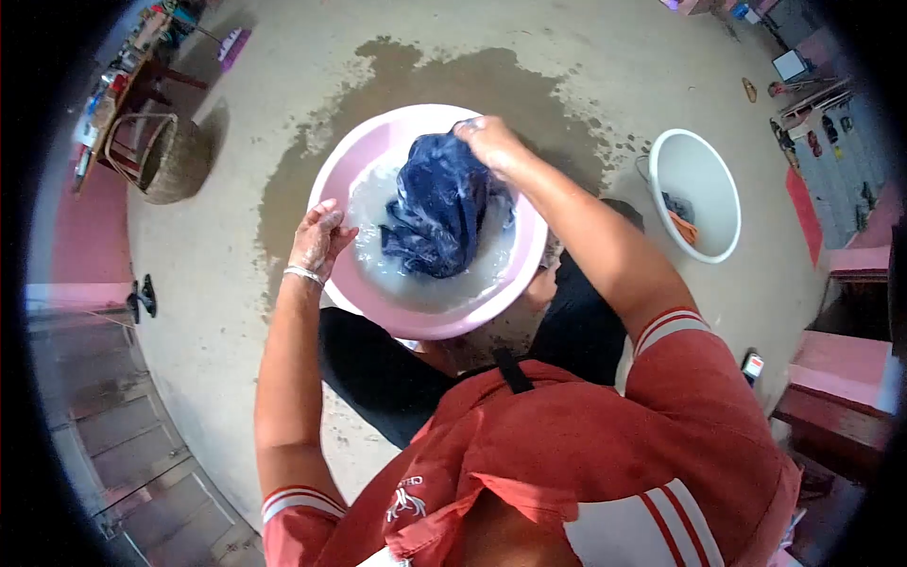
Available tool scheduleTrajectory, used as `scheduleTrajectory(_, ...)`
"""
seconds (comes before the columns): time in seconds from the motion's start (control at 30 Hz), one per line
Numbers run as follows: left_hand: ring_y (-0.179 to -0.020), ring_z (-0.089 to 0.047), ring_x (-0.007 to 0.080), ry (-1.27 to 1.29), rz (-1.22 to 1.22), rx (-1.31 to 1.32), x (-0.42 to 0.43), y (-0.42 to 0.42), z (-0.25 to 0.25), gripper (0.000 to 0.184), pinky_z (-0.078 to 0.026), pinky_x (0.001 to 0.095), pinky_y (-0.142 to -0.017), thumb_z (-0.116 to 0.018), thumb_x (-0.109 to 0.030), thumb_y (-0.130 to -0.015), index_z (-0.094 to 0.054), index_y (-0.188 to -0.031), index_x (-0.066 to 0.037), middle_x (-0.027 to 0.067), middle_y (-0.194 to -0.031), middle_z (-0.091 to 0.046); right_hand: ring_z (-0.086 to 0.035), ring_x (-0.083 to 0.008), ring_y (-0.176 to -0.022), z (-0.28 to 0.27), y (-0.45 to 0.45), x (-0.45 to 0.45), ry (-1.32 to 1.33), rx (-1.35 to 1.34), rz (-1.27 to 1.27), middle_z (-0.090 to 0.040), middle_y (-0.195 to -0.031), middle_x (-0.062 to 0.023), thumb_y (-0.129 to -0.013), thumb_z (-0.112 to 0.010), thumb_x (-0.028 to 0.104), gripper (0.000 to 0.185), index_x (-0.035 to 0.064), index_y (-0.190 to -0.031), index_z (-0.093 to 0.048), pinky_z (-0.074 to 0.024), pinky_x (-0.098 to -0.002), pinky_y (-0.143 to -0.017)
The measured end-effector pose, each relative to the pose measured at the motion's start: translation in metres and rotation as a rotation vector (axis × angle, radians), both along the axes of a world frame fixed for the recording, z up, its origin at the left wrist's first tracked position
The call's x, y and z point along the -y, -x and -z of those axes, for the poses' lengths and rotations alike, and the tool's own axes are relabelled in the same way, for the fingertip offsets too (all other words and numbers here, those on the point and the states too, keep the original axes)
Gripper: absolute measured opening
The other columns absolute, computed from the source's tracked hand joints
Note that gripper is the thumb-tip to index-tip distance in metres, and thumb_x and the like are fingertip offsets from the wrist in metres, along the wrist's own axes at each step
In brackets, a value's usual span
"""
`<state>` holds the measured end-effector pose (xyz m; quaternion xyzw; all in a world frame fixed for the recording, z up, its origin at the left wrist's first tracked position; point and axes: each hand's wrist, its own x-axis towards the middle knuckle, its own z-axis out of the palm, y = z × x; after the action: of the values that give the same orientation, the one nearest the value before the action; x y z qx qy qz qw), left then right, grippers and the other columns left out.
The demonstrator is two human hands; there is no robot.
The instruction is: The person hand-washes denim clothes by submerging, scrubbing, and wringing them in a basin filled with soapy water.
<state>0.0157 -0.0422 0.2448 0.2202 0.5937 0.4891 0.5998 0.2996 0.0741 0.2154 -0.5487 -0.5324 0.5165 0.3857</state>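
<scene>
A wide pink basin (333,184) holds cloudy, soapy water (378,269) on the floor before my knees. Bunched dark blue cloth (439,203), wet and streaked with suds, hangs into the water; what garment it is I cannot tell. My right hand (493,146) grips its upper end over the basin's far right rim. At the left rim, my left hand (323,236) is raised with fingers apart and suds on the skin, holding nothing. A pale bracelet (304,274) circles that wrist.
A white bucket (726,189) with grey and orange cloth inside stands to the right. Wet concrete (416,76) surrounds the basin. A woven basket (179,161) stands at left, near a purple broom (233,47). A phone-like object (752,367) lies at lower right.
</scene>
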Motion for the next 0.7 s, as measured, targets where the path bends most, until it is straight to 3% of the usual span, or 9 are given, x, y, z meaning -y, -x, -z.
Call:
scheduleTrajectory(0.13, -0.069, -0.059, 0.0136, 0.218, 0.271, -0.048, -0.016, -0.015, 0.038, 0.012, -0.053, 0.0298, -0.069, -0.057, -0.013, -0.089, -0.060, -0.098, -0.006, 0.0019, -0.080, -0.059, -0.061, -0.0178, -0.071, -0.019, 0.016, 0.014, 0.124, -0.143, -0.074, -0.065, -0.080, -0.0098, -0.089, -0.056, 0.016, 0.020, -0.0016, -0.091, -0.063, -0.0470, -0.0326, -0.069)
scheduleTrajectory(0.2, -0.074, -0.059, 0.0145, 0.210, 0.323, -0.069, -0.032, -0.025, 0.064, 0.015, -0.052, 0.0284, -0.071, -0.053, -0.018, -0.091, -0.061, -0.098, -0.007, 0.0038, -0.082, -0.060, -0.061, -0.0176, -0.072, -0.027, 0.018, 0.010, 0.346, -0.530, -0.088, -0.063, -0.080, -0.0077, -0.089, -0.056, 0.014, 0.016, 0.0001, -0.094, -0.061, -0.0489, -0.0311, -0.072)
scheduleTrajectory(0.23, -0.073, -0.060, 0.0157, 0.191, 0.308, -0.037, -0.041, -0.032, 0.075, 0.017, -0.052, 0.0303, -0.071, -0.051, -0.018, -0.092, -0.062, -0.097, -0.006, 0.0051, -0.084, -0.061, -0.061, -0.0174, -0.076, -0.033, 0.017, 0.009, 0.329, -0.572, -0.157, -0.062, -0.083, -0.0067, -0.088, -0.056, 0.013, 0.014, 0.0010, -0.095, -0.059, -0.0499, -0.0309, -0.076)
scheduleTrajectory(0.3, -0.079, -0.065, 0.0190, 0.249, 0.265, 0.143, -0.047, -0.051, 0.060, 0.026, -0.054, 0.0337, -0.073, -0.045, -0.018, -0.094, -0.060, -0.104, 0.001, 0.0115, -0.094, -0.066, -0.061, -0.0172, -0.079, -0.044, 0.017, 0.009, 0.336, -0.540, -0.224, -0.062, -0.086, -0.0072, -0.088, -0.056, 0.013, 0.014, 0.0008, -0.095, -0.059, -0.0494, -0.0309, -0.078)
scheduleTrajectory(0.33, -0.078, -0.067, 0.0237, 0.237, 0.227, 0.484, -0.047, -0.059, 0.058, 0.030, -0.056, 0.0360, -0.073, -0.039, -0.014, -0.094, -0.060, -0.104, 0.004, 0.0155, -0.097, -0.066, -0.061, -0.0169, -0.082, -0.048, 0.015, 0.012, 0.350, -0.535, -0.263, -0.062, -0.089, -0.0076, -0.088, -0.056, 0.012, 0.014, 0.0006, -0.096, -0.059, -0.0489, -0.0308, -0.080)
scheduleTrajectory(0.4, -0.086, -0.066, 0.0256, 0.275, 0.223, 0.540, -0.038, -0.066, 0.053, 0.032, -0.054, 0.0368, -0.081, -0.036, -0.012, -0.094, -0.059, -0.107, 0.005, 0.0178, -0.101, -0.065, -0.060, -0.0164, -0.087, -0.056, 0.012, 0.015, 0.377, -0.468, -0.284, -0.062, -0.092, -0.0073, -0.087, -0.058, 0.014, 0.017, 0.0009, -0.097, -0.059, -0.0483, -0.0300, -0.081)
scheduleTrajectory(0.53, -0.100, -0.061, 0.0272, 0.191, 0.175, 0.565, -0.034, -0.066, 0.032, 0.033, -0.048, 0.0396, -0.092, -0.036, -0.016, -0.094, -0.058, -0.108, 0.005, 0.0183, -0.107, -0.063, -0.060, -0.0170, -0.089, -0.049, 0.004, 0.024, 0.369, -0.297, -0.324, -0.064, -0.096, -0.0075, -0.085, -0.064, 0.020, 0.026, 0.0006, -0.101, -0.060, -0.0473, -0.0301, -0.083)
scheduleTrajectory(0.6, -0.097, -0.062, 0.0263, 0.138, 0.088, 0.501, -0.041, -0.058, 0.048, 0.032, -0.049, 0.0379, -0.089, -0.036, -0.016, -0.095, -0.058, -0.107, 0.004, 0.0164, -0.105, -0.064, -0.061, -0.0168, -0.085, -0.036, -0.001, 0.026, 0.192, 0.027, -0.402, -0.065, -0.093, -0.0077, -0.084, -0.066, 0.020, 0.026, 0.0003, -0.100, -0.062, -0.0480, -0.0308, -0.082)
scheduleTrajectory(0.7, -0.093, -0.061, 0.0252, -0.056, -0.009, 0.301, -0.034, -0.055, 0.037, 0.031, -0.049, 0.0380, -0.086, -0.037, -0.015, -0.095, -0.057, -0.107, 0.004, 0.0147, -0.102, -0.064, -0.060, -0.0138, -0.080, -0.018, -0.005, 0.029, 0.002, 0.127, -0.305, -0.066, -0.088, -0.0059, -0.083, -0.066, 0.017, 0.025, -0.0006, -0.100, -0.063, -0.0479, -0.0296, -0.076)
